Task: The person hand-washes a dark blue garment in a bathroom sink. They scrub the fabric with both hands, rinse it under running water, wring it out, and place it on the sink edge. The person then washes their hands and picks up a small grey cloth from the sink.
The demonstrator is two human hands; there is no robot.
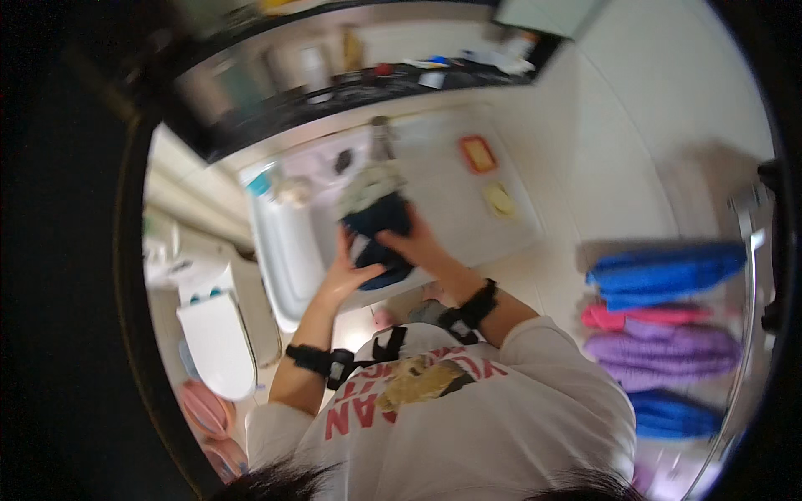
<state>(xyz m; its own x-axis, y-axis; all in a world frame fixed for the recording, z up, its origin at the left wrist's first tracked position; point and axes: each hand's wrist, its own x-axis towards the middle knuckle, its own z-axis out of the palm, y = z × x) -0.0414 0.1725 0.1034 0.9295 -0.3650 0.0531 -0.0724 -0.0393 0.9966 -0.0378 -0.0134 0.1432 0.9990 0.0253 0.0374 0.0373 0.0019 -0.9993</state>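
Observation:
Between my two hands is a bunched dark blue cloth [378,221], held over the white sink [288,242]. A crumpled whitish fabric part [370,185] sits at its far end; whether it belongs to the same piece I cannot tell. My left hand [344,274] grips the near left side, thumb across the front. On the right side my right hand [419,244] presses in with fingers bent around the fabric. Just beyond the cloth stands a metal faucet [382,138]. To its left is a dark drain spot [343,161]. Some blur softens the cloth's details.
A red soap dish [478,154] and a yellowish soap bar [499,199] lie on the sink's right surface. Black shelf [334,98] with toiletries runs behind. Toilet [217,342] stands left; towels [668,275] hang right. A turquoise-topped item [261,184] is at the left rim.

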